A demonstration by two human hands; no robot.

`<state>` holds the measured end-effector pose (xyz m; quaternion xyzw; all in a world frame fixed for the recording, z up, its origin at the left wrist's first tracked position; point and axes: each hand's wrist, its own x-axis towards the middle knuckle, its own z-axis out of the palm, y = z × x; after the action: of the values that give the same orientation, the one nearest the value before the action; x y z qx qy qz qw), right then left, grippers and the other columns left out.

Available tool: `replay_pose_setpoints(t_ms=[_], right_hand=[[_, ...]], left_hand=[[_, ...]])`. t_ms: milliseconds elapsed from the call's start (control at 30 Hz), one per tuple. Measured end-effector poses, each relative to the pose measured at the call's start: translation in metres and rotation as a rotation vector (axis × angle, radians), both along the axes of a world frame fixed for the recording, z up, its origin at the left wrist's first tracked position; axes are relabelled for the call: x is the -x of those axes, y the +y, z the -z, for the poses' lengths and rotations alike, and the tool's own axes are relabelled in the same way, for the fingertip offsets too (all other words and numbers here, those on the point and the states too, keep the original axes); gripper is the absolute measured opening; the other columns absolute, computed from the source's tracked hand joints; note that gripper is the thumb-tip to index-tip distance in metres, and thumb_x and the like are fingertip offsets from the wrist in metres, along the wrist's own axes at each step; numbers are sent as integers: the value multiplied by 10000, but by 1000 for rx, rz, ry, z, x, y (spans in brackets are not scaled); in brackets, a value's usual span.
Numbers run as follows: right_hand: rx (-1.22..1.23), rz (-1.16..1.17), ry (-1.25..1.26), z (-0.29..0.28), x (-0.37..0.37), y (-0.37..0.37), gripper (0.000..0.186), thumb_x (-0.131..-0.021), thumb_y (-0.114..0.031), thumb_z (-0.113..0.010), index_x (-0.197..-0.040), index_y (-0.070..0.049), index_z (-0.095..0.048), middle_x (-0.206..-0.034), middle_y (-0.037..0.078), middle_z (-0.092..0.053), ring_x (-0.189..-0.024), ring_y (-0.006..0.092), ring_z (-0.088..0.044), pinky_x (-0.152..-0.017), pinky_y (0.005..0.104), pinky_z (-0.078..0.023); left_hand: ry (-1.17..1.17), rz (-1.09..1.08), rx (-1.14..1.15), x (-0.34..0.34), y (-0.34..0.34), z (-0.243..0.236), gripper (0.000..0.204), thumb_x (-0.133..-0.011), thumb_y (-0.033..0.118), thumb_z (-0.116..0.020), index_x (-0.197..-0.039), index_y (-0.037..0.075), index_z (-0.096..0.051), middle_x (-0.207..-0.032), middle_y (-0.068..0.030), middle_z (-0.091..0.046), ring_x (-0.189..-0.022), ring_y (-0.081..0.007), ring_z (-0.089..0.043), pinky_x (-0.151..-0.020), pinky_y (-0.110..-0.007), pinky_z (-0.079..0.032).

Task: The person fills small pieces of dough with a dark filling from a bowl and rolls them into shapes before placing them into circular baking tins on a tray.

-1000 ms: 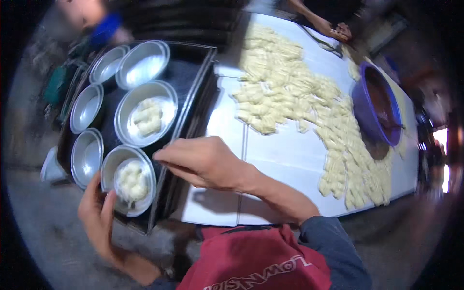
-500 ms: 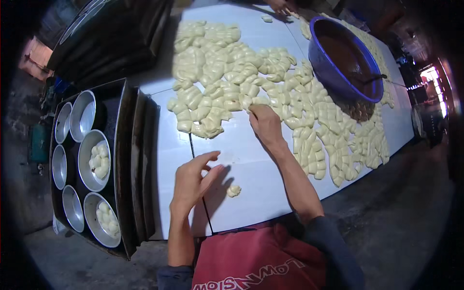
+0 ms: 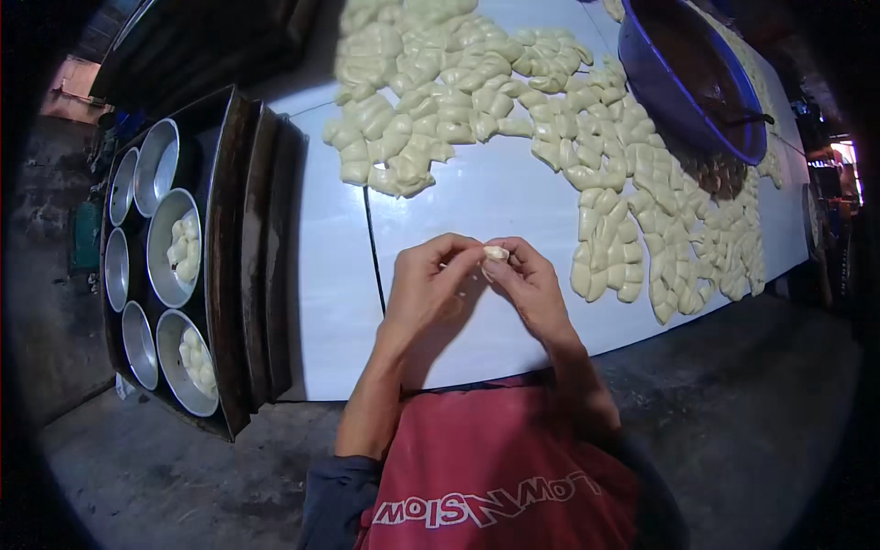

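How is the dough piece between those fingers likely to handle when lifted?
The dough piece is probably light, being small enough for the fingers' tips. It's likely soft, judging by the creased dough on the table, whose sheen suggests possible slipperiness.

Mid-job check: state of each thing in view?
Left bare hand: fingers bent at a small pale dough piece; grip unclear
Right bare hand: thumb and fingers closed on it
Small pale dough piece: pinched, partly hidden
Pale segmented dough clusters: spread across the white table
Round silver metal pans: uncovered; two hold pale dough lumps
Dark rectangular metal tray: holding the pans
Round purple plastic basin: uncovered, brown contents, dark handle over rim
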<state>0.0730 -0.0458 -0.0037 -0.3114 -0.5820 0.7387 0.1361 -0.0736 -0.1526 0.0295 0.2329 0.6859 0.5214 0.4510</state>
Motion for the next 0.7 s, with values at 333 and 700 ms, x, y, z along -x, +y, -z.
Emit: replay_pose_setpoints(t_ms=[333,700], right_hand=[[29,88,13,13,-20,-12,261,-994,-213,-527,-1140,-11,-601,-878,30,-608,-802,91,-540,-748,256,-459],[-17,-170,-109,-7,-5,-26,249,-957,-229,-652,-1101,-26,-658,-897,43,-670,-777,98,-614,-651,249,-495]], left_hand=[[830,242,121,-30,-68,17,307,-834,221,-759,-1100,80,-697,-1105,-98,-667,-937,-289,-667,-796,-388,-542],[667,168,94,-17,-60,-4,222,-818,159,-752,-999,35,-716,-888,-122,-698,-757,-244,-671,-663,-328,-520]])
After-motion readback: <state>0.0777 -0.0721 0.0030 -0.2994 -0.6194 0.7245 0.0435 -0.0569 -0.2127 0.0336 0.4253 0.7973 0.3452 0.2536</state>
